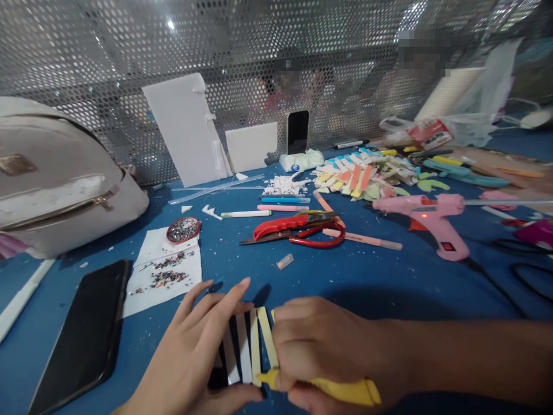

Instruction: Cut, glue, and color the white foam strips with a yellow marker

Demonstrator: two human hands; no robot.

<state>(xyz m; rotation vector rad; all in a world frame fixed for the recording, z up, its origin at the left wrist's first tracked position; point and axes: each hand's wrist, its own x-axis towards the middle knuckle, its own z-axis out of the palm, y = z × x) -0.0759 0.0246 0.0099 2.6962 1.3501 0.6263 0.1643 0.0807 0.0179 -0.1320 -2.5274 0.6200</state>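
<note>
My right hand (315, 346) is closed around a yellow marker (345, 391), its tip touching the lower end of a pale yellow strip. My left hand (199, 346) lies with fingers spread over a dark, flat surface (218, 377), thumb and fingers bracketing narrow strips laid side by side. Two of these are a white strip (244, 346) and a yellow strip (256, 349); another yellow strip (268, 337) leans beside them. Both hands hide part of the strips and the dark surface, so I cannot tell what that surface belongs to.
Ahead lie red-handled scissors (280, 227), several pens (246, 214) and a heap of coloured strips (358, 176). A pink glue gun (432, 216), its light lit, trails a cord on the right. Left are a black phone (82, 334), a glitter dish (184, 229) and a backpack (64, 173).
</note>
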